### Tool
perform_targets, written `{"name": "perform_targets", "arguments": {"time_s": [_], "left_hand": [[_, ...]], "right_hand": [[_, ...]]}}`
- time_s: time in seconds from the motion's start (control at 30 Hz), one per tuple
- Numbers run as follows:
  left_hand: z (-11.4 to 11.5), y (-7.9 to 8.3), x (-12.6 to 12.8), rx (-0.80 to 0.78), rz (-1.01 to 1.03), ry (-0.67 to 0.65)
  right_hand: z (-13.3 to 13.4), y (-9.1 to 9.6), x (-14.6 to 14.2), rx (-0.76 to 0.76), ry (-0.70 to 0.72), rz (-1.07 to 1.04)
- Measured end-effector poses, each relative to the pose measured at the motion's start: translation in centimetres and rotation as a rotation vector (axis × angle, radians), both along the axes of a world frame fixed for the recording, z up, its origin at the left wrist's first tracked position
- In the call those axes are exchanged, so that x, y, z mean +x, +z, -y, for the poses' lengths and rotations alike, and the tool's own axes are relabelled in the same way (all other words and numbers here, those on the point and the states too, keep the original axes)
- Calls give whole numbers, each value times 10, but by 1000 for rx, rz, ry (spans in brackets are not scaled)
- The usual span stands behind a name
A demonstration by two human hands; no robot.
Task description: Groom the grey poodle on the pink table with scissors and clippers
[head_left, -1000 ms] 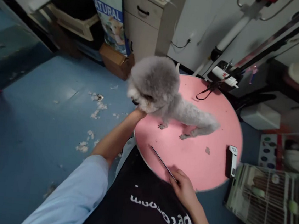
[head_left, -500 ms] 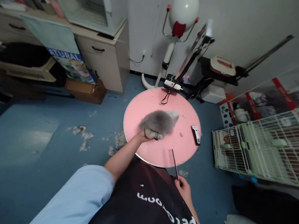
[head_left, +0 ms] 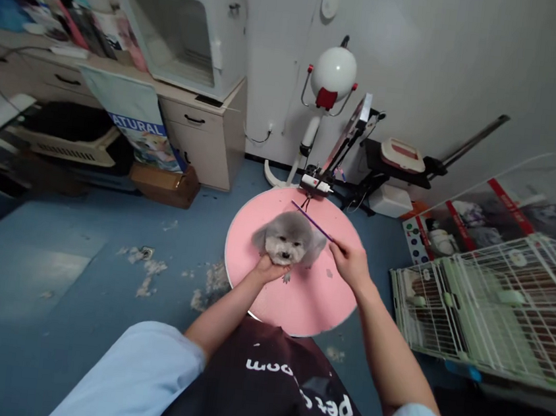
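Observation:
A small grey fluffy dog [head_left: 289, 235] with a paler muzzle is on the round pink table [head_left: 292, 305], its face turned up toward me. My left hand [head_left: 271, 270] cups the dog's chin from below, fingers closed around the jaw. Above the right side of the dog, my right hand [head_left: 350, 262] is closed on the end of a thin purple comb [head_left: 312, 220]. The comb points left over the dog's head; its teeth are too fine to make out. My right hand and forearm cover the table's right part.
A white dryer on a stand [head_left: 332, 75] and a grooming arm [head_left: 347, 142] stand behind the table. At right is a white wire cage [head_left: 491, 303]. Cut fur [head_left: 150, 267] lies on the blue floor. Left, cabinets [head_left: 200, 127] and a cardboard box [head_left: 166, 184] line the wall.
My right hand has risen with the comb from the table's front edge to above the dog. The dog's face has come up, my left hand staying at its chin. The clippers are now hidden.

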State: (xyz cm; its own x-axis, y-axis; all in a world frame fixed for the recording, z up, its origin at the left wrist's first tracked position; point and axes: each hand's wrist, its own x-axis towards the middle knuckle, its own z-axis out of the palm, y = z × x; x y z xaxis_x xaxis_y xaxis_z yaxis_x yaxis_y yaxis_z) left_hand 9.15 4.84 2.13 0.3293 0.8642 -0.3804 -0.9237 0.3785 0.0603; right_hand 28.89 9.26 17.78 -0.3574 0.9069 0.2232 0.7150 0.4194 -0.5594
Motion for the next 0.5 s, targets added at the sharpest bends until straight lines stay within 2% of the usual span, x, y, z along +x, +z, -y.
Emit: {"name": "perform_targets", "arguments": {"time_s": [0.07,0.17,0.3,0.4,0.5], "left_hand": [[3,1,-1,-45,57,34],[7,4,-2,-81,86,59],[11,7,-6,-55,103,43],[10,6,-11,-60,104,37],[4,3,-15,-110,70,45]], "right_hand": [[-23,15,-21,-30,171,162],[-41,21,-38,-254,380,214],[-57,17,-41,-394,339,61],[-64,13,-40,-575,416,24],[-66,11,-40,-554,278,-99]]}}
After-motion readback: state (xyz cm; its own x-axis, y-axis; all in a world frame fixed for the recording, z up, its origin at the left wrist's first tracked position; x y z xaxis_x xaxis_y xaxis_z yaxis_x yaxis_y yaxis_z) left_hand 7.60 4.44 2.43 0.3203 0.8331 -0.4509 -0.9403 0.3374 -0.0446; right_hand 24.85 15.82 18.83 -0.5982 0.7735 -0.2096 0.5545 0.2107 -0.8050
